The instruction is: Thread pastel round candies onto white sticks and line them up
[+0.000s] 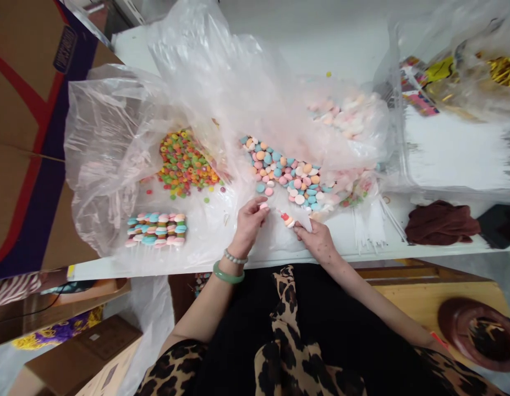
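My left hand [250, 225], with a beaded bracelet and a green bangle at the wrist, pinches a pink marshmallow [263, 206]. Close by on the right, my right hand [314, 237] grips a candy skewer [286, 220] that carries red and pale sweets near its tip. The marshmallow and the skewer are apart. Just beyond my hands lies a heap of pastel marshmallows [275, 165] on clear plastic. A pile of colourful ring gummies [186, 165] spreads out to the left. Nearer the front edge, several finished-looking candy skewers [156, 230] rest side by side in a row.
Large clear plastic bags [221, 71] stand crumpled behind the sweets. White sticks [370, 225] lie at the right, beside a brown cloth [442, 223]. A clear bin [456, 148] holds more white sticks and packaging. A cardboard box [27, 126] borders the left side.
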{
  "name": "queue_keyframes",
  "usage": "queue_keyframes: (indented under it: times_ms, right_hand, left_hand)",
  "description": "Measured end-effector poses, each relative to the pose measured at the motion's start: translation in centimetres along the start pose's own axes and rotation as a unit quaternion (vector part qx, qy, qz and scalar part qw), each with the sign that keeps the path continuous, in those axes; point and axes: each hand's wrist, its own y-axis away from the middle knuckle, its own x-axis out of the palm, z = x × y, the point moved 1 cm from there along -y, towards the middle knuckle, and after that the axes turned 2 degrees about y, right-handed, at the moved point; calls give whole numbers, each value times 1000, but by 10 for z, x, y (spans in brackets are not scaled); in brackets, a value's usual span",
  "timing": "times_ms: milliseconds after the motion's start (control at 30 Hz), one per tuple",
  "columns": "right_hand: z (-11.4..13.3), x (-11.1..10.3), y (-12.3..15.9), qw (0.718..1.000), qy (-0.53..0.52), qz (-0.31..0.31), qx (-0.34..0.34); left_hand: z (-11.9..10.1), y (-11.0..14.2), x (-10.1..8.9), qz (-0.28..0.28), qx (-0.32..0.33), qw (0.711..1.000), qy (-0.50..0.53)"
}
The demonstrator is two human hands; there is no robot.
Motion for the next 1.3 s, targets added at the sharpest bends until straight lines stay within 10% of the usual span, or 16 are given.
queue_keyframes:
  times_ms: [133, 367, 933, 1300]
  right_hand:
    - [10, -1, 10, 984, 132, 0, -115]
    - [14, 3, 14, 974, 172, -10, -149]
    - [11, 3, 11, 966, 218, 9, -142]
    - [19, 6, 5, 940, 308, 9, -148]
  left_hand:
    - [-14, 5, -3, 58, -155, 956, 243]
    - [-14, 13, -6, 67, -178, 930, 313]
    - [-3, 12, 1, 45, -154, 956, 245]
    - [20, 30, 25, 3, -9, 1000, 2]
